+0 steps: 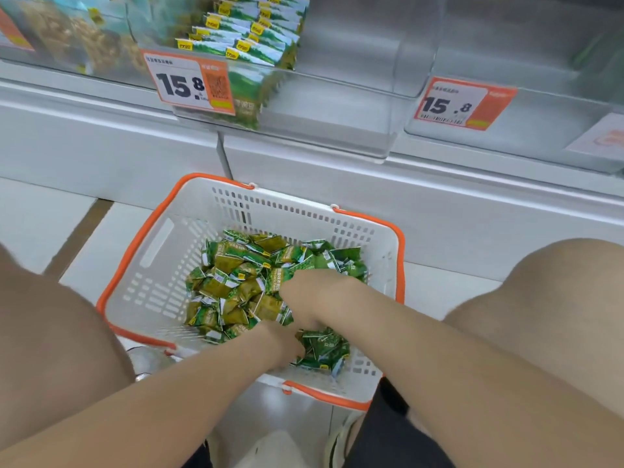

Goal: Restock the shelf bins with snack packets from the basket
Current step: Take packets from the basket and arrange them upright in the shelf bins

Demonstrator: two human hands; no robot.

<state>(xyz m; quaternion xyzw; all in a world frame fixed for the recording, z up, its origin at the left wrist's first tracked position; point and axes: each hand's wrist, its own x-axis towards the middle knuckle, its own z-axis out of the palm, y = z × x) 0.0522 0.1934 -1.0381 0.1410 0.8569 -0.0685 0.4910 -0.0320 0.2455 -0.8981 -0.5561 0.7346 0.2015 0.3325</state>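
Crouching over the basket (162, 251), which sits on the floor (33, 214) right below the shelf, with knees (50, 332) either side. My guess is that this keeps the lift from basket to bin short.

The snack packets (236, 282) lie loose in a heap on the basket bottom, mostly centre and toward the near corner. None are lifted out. Both hands are down in the heap:

- **Right:** the right hand (304, 292) is knuckles up at the heap's edge. Its fingers curl down into the packets with the tips buried, so I cannot tell if they hold any.
- **Left:** the left hand (285, 344) is nearer the body, against a separate clump (324, 349) of green packets by the near wall. Its fingers are hidden by hand and packets, so I cannot tell the grip.

The hands sit just beside each other, which looks like scooping a bunch rather than picking singles.

The clear shelf bin (337, 106) above holds stacked packs (243, 38) of the same green, in rows at the end by its orange price tag (190, 82). The rest of it is bare, so it is likely the target. The next bin (506, 45) carries its own tag (462, 103), and its contents are unreadable.

The step in hand looks like gathering a handful. Plenty of packets are still in the basket.
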